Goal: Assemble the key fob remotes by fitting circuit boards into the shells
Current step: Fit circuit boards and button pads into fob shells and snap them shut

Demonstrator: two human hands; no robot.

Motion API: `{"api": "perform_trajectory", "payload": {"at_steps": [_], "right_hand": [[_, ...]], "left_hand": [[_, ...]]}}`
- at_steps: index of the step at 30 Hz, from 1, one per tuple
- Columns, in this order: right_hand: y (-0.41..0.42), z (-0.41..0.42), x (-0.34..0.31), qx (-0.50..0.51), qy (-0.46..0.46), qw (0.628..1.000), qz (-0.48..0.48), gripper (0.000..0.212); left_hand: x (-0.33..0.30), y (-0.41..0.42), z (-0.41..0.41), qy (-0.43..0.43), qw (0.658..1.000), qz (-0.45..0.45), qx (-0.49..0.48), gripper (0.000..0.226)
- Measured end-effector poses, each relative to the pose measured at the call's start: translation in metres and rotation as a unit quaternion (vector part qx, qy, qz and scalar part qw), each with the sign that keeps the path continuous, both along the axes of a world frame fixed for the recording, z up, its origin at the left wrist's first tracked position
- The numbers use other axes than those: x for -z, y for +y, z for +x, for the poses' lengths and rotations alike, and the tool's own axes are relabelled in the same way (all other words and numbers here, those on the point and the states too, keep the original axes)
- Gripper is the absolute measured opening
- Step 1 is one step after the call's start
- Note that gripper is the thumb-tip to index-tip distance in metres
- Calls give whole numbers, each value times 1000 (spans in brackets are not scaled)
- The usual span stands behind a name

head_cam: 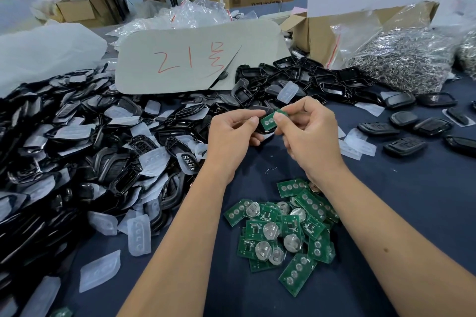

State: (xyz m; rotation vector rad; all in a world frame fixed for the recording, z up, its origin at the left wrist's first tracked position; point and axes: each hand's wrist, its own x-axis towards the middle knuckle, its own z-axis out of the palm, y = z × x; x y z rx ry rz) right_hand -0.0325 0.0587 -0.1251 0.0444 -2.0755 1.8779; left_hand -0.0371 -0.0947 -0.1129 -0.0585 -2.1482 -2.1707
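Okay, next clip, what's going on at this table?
A person is putting key fobs together. The left hand holds a black shell while the right hand pinches a green circuit board against it; the board is not yet seated. More boards lie in a pile near the person, a heap of empty shells lies to the left, and several closed fobs lie to the right.

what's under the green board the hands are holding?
A black shell, gripped by the left hand, sits under the circuit board pinched by the right hand. Fingers and board cover most of it; its inside can't be seen.
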Motion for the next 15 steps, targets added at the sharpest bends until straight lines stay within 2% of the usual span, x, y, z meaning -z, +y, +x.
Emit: {"api": "perform_trajectory", "payload": {"at_steps": [15], "right_hand": [[-3,5,-8,63,7,987,150,21]], "left_hand": [[3,0,1,20,999,-42,-25,19]]}}
